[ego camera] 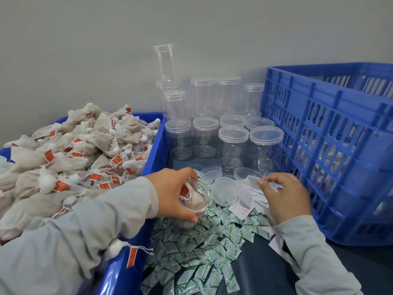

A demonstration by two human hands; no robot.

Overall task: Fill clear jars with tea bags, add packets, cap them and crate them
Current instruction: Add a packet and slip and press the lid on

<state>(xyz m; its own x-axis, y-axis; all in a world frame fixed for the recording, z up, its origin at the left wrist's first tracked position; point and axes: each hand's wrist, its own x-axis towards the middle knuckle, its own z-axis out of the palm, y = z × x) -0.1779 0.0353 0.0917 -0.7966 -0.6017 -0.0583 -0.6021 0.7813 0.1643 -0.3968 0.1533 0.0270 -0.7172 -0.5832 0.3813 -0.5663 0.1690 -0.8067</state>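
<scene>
The jar (194, 200), uncapped and holding tea bags, sits tilted in the left hand (175, 193), whose fingers curl round its rim above the strewn packets (204, 248). Left of it, a blue bin (154, 150) is heaped with tea bags (70, 150). The right hand (285, 195) pinches white paper slips (255, 184) beside the blue crate (331, 145).

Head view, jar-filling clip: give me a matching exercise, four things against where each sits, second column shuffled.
Things:
1. tea bags
2. open jar
3. green-printed packets
4. loose lids

Places:
A. gripped in the left hand
B. scattered on the dark table
C. heaped in the blue bin
D. lying beside the right hand

Pairs: 1-C, 2-A, 3-B, 4-D
</scene>
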